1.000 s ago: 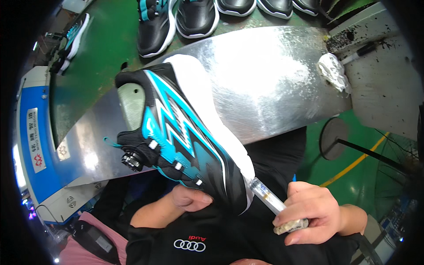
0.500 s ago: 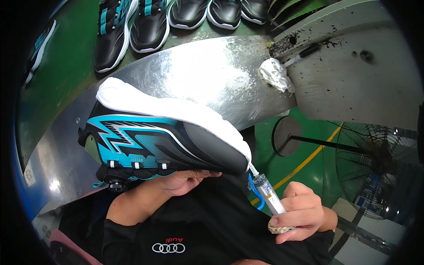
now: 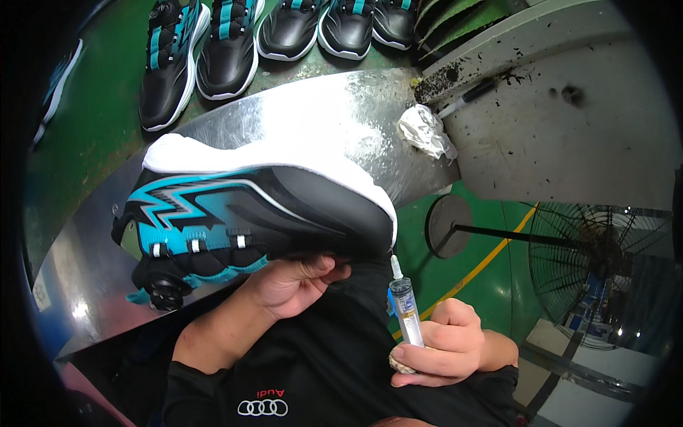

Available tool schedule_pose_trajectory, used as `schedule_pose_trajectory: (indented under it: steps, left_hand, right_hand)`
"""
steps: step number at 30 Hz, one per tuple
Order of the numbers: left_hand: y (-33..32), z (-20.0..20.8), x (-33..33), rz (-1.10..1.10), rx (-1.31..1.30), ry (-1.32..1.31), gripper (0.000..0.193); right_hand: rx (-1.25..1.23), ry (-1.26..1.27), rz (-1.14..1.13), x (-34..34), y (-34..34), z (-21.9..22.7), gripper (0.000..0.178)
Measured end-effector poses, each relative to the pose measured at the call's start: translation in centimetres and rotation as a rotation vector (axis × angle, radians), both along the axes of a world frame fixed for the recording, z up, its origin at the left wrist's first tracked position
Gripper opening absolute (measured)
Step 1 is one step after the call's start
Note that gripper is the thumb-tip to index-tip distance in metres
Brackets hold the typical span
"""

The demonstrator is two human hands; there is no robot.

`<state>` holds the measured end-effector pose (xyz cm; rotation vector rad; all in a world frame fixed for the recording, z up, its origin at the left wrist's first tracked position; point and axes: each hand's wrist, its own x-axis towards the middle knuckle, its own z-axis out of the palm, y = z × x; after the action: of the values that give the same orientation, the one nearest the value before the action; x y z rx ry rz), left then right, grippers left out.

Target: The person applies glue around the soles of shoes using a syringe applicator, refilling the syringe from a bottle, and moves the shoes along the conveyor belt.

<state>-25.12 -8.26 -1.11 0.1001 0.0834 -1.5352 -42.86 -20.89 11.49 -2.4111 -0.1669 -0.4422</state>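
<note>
A black and turquoise sneaker (image 3: 284,210) with a thick white sole lies on its side in the air, toe to the right, sole facing away from me. My left hand (image 3: 295,285) grips it from below near the forefoot; part of the fingers is hidden behind the upper. In my right hand (image 3: 445,345) is a clear syringe (image 3: 407,309), its narrow tip pointing up at the toe edge of the sole. Whether the tip touches the shoe is hard to tell. My fingers wrap round the syringe's lower end, where something pale and lumpy is attached.
Several similar sneakers (image 3: 288,32) stand on the green surface at the back. A shiny metal sheet (image 3: 341,107) lies beyond the held shoe, with crumpled white cloth (image 3: 425,130) and a marker-like pen (image 3: 466,98) near it. A caged fan (image 3: 597,267) stands at right.
The syringe has moved left and stands more upright, its tip now just under the toe instead of against the sole edge. The sneaker has rolled slightly, with its dial lower in view.
</note>
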Motion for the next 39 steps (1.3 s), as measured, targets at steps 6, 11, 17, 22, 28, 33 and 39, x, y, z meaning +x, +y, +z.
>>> schedule_pose_trajectory:
  steps: [6, 11, 17, 22, 28, 33, 39]
  left_hand:
    - [-0.5, 1.6, 0.0, 0.052, 0.015, -0.032, 0.025]
    - [-0.7, 2.3, 0.2, 0.067, -0.035, -0.001, 0.026]
    - [-0.3, 3.0, 0.7, 0.085, 0.018, -0.014, 0.029]
    - [-0.1, 0.7, -0.4, -0.022, 0.02, -0.017, 0.028]
    - [12.3, 1.0, -1.0, 0.113, 0.225, -0.022, 0.059]
    - [17.3, 2.1, 1.0, 0.402, 0.531, -0.431, 0.074]
    - [17.6, 3.1, 3.5, 0.616, 0.574, -0.575, 0.074]
  right_hand:
    - [-0.246, -0.161, -0.07, 0.7, 0.5, -2.0, 0.026]
    - [-0.356, -0.24, -0.082, 1.2, 0.7, -3.1, 0.028]
    - [-0.338, -0.185, -0.042, 1.7, 0.7, -3.2, 0.028]
    - [-0.339, -0.286, -0.101, -0.7, -0.2, -2.9, 0.035]
    - [-0.218, -0.099, -0.11, 2.0, -1.7, -6.6, 0.042]
    - [-0.128, -0.094, -0.065, 6.7, -3.1, -10.4, 0.04]
    - [-0.103, -0.053, -0.162, 10.9, -3.4, -13.3, 0.042]
